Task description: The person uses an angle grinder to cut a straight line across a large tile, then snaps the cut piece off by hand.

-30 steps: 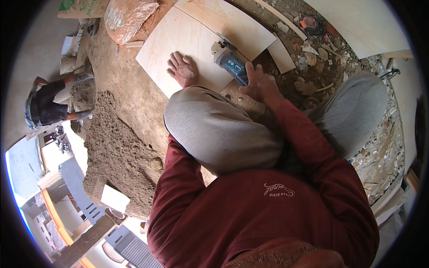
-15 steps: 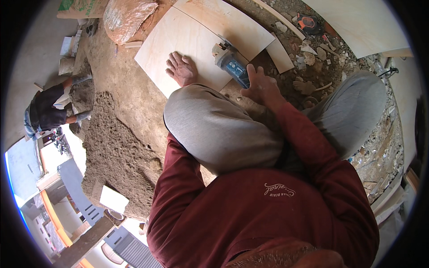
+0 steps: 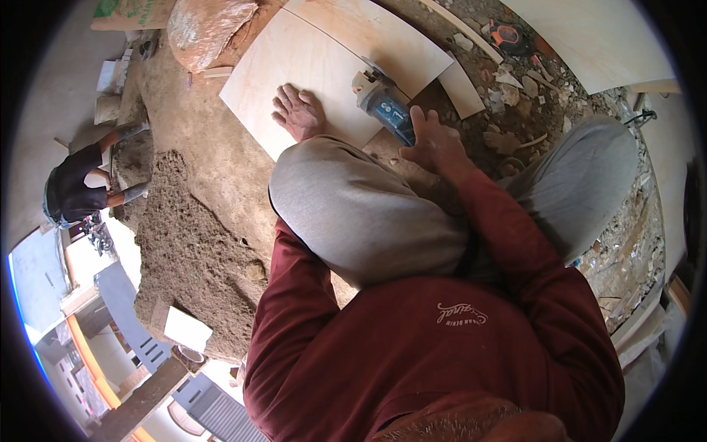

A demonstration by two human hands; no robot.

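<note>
A large pale, cream-coloured tile [image 3: 276, 81] lies on the dirt floor in front of my crossed legs. A thin dark line crosses it from its far edge to a blue angle grinder [image 3: 388, 110]. The grinder's grey head and disc rest at that line, and its rear end points toward me. My right hand [image 3: 436, 144] is wrapped round the rear end, the palm side hidden. My left hand [image 3: 299, 113] lies flat on the tile, left of the grinder, fingers spread.
Stone rubble [image 3: 509, 94] and an orange-and-black tape measure [image 3: 505, 35] lie to the right. Another large tile [image 3: 589, 44] is at the far right. A sand heap [image 3: 191, 243] is on the left, where a person [image 3: 81, 184] bends over. A plastic-wrapped bundle [image 3: 206, 33] sits at the back.
The grinder and my right hand have shifted slightly right and toward me along the line. My left hand stays put. The person at the left has moved a little.
</note>
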